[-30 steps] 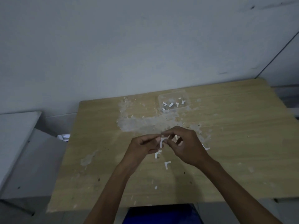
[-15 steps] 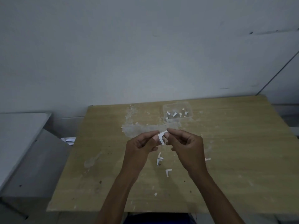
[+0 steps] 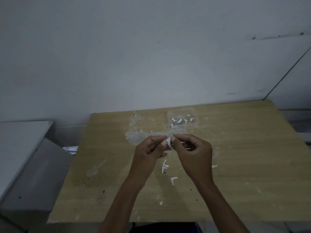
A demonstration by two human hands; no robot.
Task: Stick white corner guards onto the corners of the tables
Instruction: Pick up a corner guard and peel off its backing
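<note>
In the head view, both bare hands meet above the middle of a light wooden desk (image 3: pixel 235 165) that stands against a pale wall (image 3: pixel 151 56). The left hand (image 3: pixel 149 152) and the right hand (image 3: pixel 193 153) each pinch the same small white corner guard (image 3: pixel 168 142) between thumb and forefinger, so the fingers (image 3: pixel 160 145) of both hands are closed narrowly on it; the piece is raised off the desk and looks bent, though its exact shape is too blurred to tell. On the desk just at 6 o'clock from the hands lie two loose white L-shaped guards touching one another (image 3: pixel 164 168), and a third one (image 3: pixel 173 180) lies a little further toward 5 o'clock, apart from them. A small white scrap (image 3: pixel 161 203) sits near the front edge. At 12 o'clock from the hands, near the back edge, stands a clear plastic box (image 3: pixel 182 118) with several more white pieces inside. A pale, scuffed patch with white flakes (image 3: pixel 138 135) spreads over the desk at 11 o'clock from the hands. To the left, a grey cabinet (image 3: pixel 33 165) stands beside the desk.
</note>
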